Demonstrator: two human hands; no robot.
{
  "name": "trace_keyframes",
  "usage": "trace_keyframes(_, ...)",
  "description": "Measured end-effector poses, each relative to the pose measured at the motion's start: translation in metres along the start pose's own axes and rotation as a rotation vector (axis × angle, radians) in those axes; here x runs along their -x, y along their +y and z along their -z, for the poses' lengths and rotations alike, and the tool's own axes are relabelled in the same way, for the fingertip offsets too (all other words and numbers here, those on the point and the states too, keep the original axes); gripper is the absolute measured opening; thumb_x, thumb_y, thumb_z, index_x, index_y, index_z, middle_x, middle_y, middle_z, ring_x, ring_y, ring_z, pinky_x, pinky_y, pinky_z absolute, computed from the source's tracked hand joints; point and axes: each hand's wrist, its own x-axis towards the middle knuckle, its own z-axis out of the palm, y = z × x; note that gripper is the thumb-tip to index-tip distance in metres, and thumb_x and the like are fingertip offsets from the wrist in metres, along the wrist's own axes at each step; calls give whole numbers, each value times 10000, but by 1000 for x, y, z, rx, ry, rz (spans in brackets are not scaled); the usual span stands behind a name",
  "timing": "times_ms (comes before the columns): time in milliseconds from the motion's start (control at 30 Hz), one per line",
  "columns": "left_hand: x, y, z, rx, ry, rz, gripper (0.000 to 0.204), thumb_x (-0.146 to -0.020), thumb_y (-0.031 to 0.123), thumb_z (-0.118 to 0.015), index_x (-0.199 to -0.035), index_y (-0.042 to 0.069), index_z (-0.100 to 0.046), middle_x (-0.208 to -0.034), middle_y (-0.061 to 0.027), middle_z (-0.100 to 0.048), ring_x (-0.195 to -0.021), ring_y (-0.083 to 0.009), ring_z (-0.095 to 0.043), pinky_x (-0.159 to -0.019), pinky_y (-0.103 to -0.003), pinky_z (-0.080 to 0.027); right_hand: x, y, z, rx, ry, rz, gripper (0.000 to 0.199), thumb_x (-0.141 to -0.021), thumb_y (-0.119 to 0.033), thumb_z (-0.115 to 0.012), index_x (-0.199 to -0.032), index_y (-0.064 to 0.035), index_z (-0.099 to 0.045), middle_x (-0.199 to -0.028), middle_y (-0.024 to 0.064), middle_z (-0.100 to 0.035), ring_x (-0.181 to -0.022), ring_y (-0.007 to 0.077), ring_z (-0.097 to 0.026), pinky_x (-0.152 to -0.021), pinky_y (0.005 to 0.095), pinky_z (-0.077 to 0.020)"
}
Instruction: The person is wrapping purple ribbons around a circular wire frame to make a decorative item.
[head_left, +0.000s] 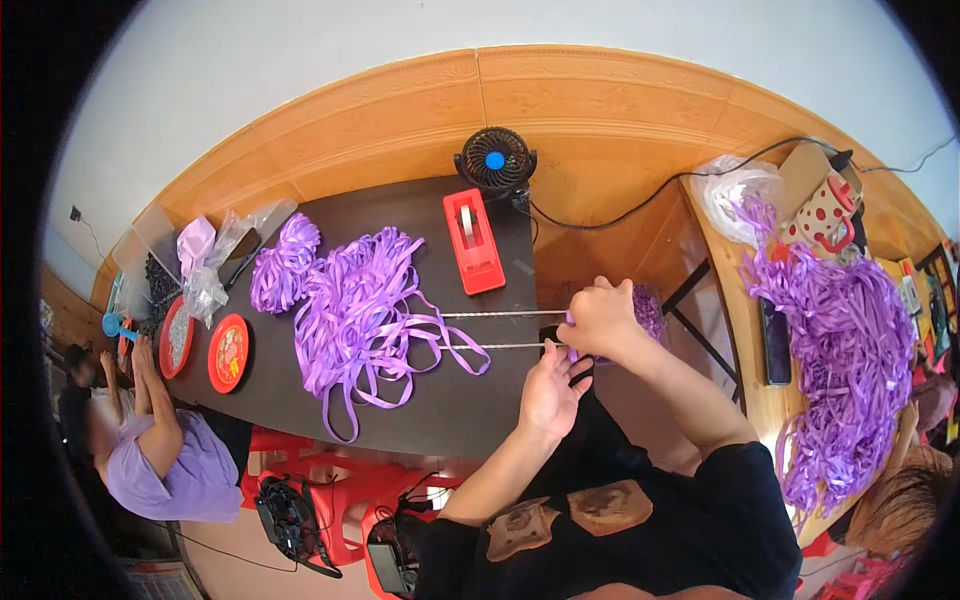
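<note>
The right hand (603,318) pinches ribbon (350,300), heaped lower-left of the dispenser (487,272), by the rods (505,314) below it; the left hand's (553,392) grip I can't tell, but steady, even tension should serve best.

Lane: I've got bare dark table (440,425) along near edge | blocks: purple ribbon heap (355,290) left, two thin rods (505,314) mid, red tape dispenser (480,262) and black fan (496,163) beyond | under right hand (602,315): clearance unclear, partly hidden

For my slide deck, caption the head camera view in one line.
Left hand and right hand at the ends of two thin rods, with purple ribbons on a dark table.
</note>
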Motion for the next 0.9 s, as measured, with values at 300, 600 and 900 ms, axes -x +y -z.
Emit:
trace_keyframes(300,-2,1,2,-8,-38,4,349,-901,429,-530,-1046,114,-570,-1045,-27,-571,-973,-174,-502,-826,-339,-360,15,14,-28,-324,194,-6,381,-683,-416,-648,-724,-41,-694,-833,122,-645,-931,282,-532,-742,460,-338)
trace_keyframes(600,-1,3,4,-40,-38,16,373,-914,423,-508,-1098,104,-565,-1111,-59,-593,-991,-177,-523,-826,-335,-387,16,56,-74,-1603,-6,0,94,-829,-72,-633,-838,13,-672,-858,50,-662,-826,104,-582,-774,253,-446)
trace_keyframes(900,0,4,3,-45,-31,27,408,-922,423,-490,-1132,78,-542,-1133,-58,-586,-997,-176,-521,-830,-329,-390,6,65,-88,-1700,-130,115,49,-837,-44,-619,-835,-12,-656,-869,37,-660,-831,101,-585,-790,248,-446)
